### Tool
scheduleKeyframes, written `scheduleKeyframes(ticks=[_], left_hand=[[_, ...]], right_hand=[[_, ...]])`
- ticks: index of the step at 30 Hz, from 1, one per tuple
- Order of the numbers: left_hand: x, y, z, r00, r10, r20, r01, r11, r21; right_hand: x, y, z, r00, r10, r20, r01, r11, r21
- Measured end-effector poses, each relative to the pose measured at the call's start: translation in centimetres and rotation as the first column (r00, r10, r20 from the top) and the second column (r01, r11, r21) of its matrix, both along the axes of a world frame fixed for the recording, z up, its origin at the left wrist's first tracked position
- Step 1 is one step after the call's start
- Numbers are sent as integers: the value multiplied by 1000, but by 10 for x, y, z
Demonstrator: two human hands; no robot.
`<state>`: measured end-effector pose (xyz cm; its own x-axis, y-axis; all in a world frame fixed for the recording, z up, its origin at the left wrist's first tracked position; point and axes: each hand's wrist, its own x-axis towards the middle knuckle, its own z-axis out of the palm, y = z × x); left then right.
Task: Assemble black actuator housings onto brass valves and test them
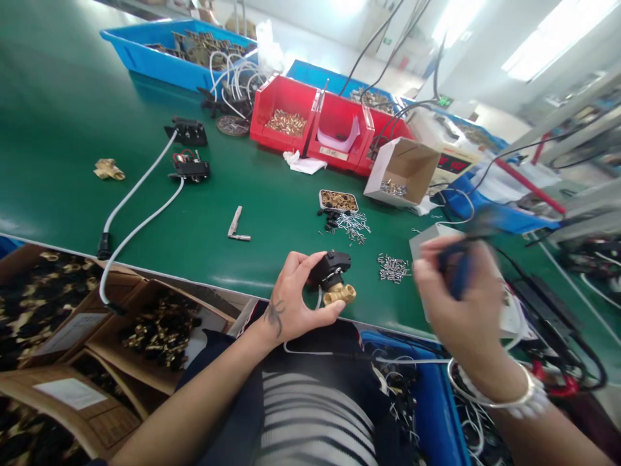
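Head view, going left to right: open cardboard boxes [111,427] sit low beside the green table [272,200], heaped with brass-and-black parts [160,330]. On the tabletop lies one loose brass fitting [109,169]. Behind it, a blue bin [155,70] holds a load of brass-toned pieces, and two black units [190,171] with white cables lie in front. The first red bin [276,137] contains many small copper-coloured parts. Below, the left hand [294,301] pinches a black-and-brass assembly [334,266] between thumb and fingers, just over the table's near edge. The second red bin [339,164] has a pinkish sheet in it; what the third red bin [378,120] holds is hard to make out. Nearer, a small white tray [320,198] is full of brass bits. Beside it, a small carton [417,168] holds silvery pieces. A lower blue bin [436,414] contains tangled cables. The right hand [466,304], well apart from the left, is closed around a blurred dark-blue tool [458,272].
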<state>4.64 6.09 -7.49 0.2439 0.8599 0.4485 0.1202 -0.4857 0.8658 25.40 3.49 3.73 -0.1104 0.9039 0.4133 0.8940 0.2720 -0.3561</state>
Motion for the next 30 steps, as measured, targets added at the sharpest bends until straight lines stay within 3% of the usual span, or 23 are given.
scheduleKeyframes(ticks=[2,3,4,6,9,11,13,15,16,17,20,23,24,26,28,30], left_hand=[[0,0,1,1000,10,-16,-11,1000,-12],[0,0,1,1000,13,-21,-13,1000,-19],[0,0,1,1000,12,-23,-12,1000,-22],[0,-1,1,1000,10,-25,-10,1000,-12],[1,-1,0,1000,10,-19,-10,1000,11],[2,-1,0,1000,10,-14,-10,1000,15],[2,-1,1,1000,10,-18,-10,1000,15],[2,-2,2,999,14,-32,-14,1000,14],[2,-2,3,999,14,-40,-14,1000,13],[2,-2,3,999,14,-46,-14,1000,13],[2,-1,2,999,16,-48,-15,1000,19],[3,-1,1,999,16,-49,-15,1000,17],[3,-2,1,999,16,-51,-15,1000,14],[4,-2,2,998,19,-60,-18,1000,17],[5,-3,3,997,21,-76,-19,999,27],[5,-3,4,996,23,-88,-20,999,35]], right_hand=[[2,-3,-3,969,195,151,-154,957,-245],[3,-3,0,951,251,183,-191,936,-294],[3,-3,4,954,239,183,-188,948,-258],[0,-4,16,993,76,85,-75,997,-16],[-7,-6,23,989,-112,-92,134,949,286],[-9,-6,16,995,-66,-75,87,943,322],[-7,-3,7,989,97,113,-111,986,125],[-3,0,5,905,278,321,-239,958,-157],[-2,1,7,872,316,374,-247,944,-221],[-1,1,12,878,288,382,-226,954,-198],[-3,-1,26,981,62,182,-81,992,94],[-9,-4,24,999,-54,11,49,959,280],[-10,-4,20,999,-9,41,-1,970,244],[-8,-2,10,964,157,212,-166,986,25],[-6,0,7,873,307,379,-249,949,-195],[-4,1,12,877,286,387,-229,955,-185]])
